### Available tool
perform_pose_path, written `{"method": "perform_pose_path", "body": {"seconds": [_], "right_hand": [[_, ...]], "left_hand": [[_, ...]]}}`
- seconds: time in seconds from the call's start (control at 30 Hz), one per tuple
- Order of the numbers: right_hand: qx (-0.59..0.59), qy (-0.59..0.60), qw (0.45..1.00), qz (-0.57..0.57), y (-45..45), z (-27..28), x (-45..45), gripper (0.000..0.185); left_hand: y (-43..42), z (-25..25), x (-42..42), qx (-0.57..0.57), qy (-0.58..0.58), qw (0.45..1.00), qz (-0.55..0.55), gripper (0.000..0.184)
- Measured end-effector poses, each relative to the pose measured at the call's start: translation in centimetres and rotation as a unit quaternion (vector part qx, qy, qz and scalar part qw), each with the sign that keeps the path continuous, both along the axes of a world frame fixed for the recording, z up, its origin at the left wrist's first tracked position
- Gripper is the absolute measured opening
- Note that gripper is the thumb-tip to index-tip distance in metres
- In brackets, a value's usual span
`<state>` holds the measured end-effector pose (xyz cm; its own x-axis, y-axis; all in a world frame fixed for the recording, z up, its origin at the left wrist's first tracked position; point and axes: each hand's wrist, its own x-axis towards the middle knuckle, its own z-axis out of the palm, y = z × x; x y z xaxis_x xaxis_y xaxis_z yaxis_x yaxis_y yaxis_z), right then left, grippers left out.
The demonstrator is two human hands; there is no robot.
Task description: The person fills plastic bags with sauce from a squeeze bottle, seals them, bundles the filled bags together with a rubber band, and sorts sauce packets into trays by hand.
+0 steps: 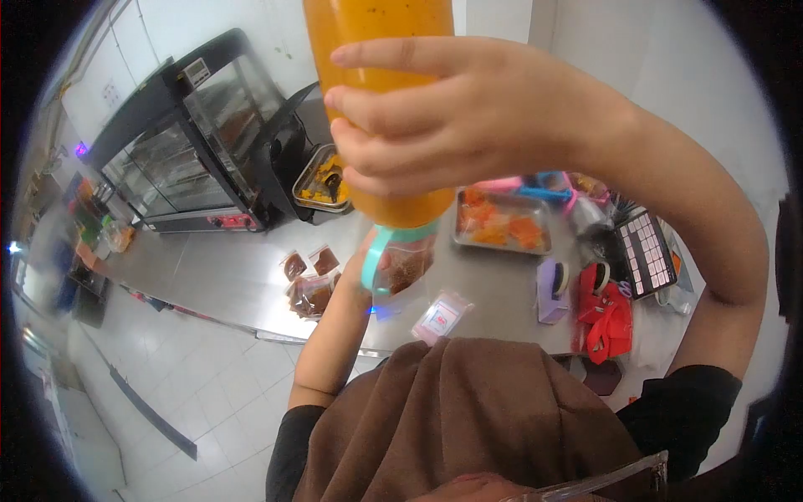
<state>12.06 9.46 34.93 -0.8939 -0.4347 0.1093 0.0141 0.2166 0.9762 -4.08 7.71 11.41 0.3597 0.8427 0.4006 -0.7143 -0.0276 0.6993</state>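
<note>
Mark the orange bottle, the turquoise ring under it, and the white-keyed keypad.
Orange bottle [381,21]: head view, on its visible upper side.
Turquoise ring [370,266]: head view, left part of its band.
White-keyed keypad [647,253]: head view, among its keys.

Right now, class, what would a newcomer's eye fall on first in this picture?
The big orange bottle at top centre, gripped by the right hand. Then the teal ring just below it, and the black glass-panelled case on the counter at upper left.

The orange bottle [383,21] is cut off by the top edge, the left hand [386,261] partly hidden behind the turquoise ring [374,261], and a far-left person [46,243] blurred.
</note>
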Motion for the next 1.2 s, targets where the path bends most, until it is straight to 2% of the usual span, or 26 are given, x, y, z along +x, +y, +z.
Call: {"method": "perform_pose_path", "body": {"seconds": [0.13, 0.2, 0.33, 0.4, 0.47, 0.6, 0.7, 0.83, 1.03, 1.13, 1.2], "right_hand": [[0.008, -0.016, 1.000, -0.014, -0.6, 0.7, 0.1, 0.048], [0.041, -0.001, 0.999, -0.013, -0.7, 0.9, 0.0, 0.048], [0.062, 0.016, 0.998, 0.005, -0.3, 1.0, -0.3, 0.045], [-0.046, -0.057, 0.996, 0.060, 0.8, 1.3, -0.8, 0.032], [-0.086, -0.085, 0.989, 0.089, 1.4, 1.4, -1.1, 0.024], [-0.079, -0.064, 0.990, 0.094, 1.4, 1.2, -1.2, 0.023], [-0.076, -0.065, 0.991, 0.088, 1.2, 1.2, -1.3, 0.023], [-0.021, 0.017, 0.999, 0.023, -0.6, 0.9, -0.5, 0.039], [-0.027, -0.006, 0.999, -0.042, -1.1, -0.1, -0.5, 0.031], [0.002, 0.028, 0.999, 0.027, -0.1, -0.4, -1.3, 0.034], [0.031, 0.021, 0.999, 0.019, -0.2, 0.0, -1.2, 0.044]], "left_hand": [[0.9, -0.8, -0.5, 0.015, 0.037, 0.999, 0.004, 0.087], [0.2, 0.1, 0.0, 0.014, 0.015, 1.000, 0.008, 0.088], [1.1, -0.6, -0.8, 0.062, 0.057, 0.996, -0.014, 0.088], [1.1, -0.5, -0.9, 0.068, 0.068, 0.995, -0.028, 0.088], [1.2, -0.6, -0.8, 0.067, 0.051, 0.996, -0.037, 0.087], [1.1, -0.3, -0.5, 0.052, 0.031, 0.997, -0.039, 0.088], [0.8, -0.3, -0.3, 0.029, 0.021, 0.999, -0.025, 0.091], [0.9, -0.3, -0.6, 0.030, 0.036, 0.998, -0.038, 0.093], [0.0, 0.2, -0.5, 0.026, 0.037, 0.999, -0.009, 0.088], [0.3, -0.5, -0.9, 0.032, 0.041, 0.998, -0.016, 0.085], [0.0, -0.3, -0.7, 0.020, 0.031, 0.999, -0.011, 0.085]]}}
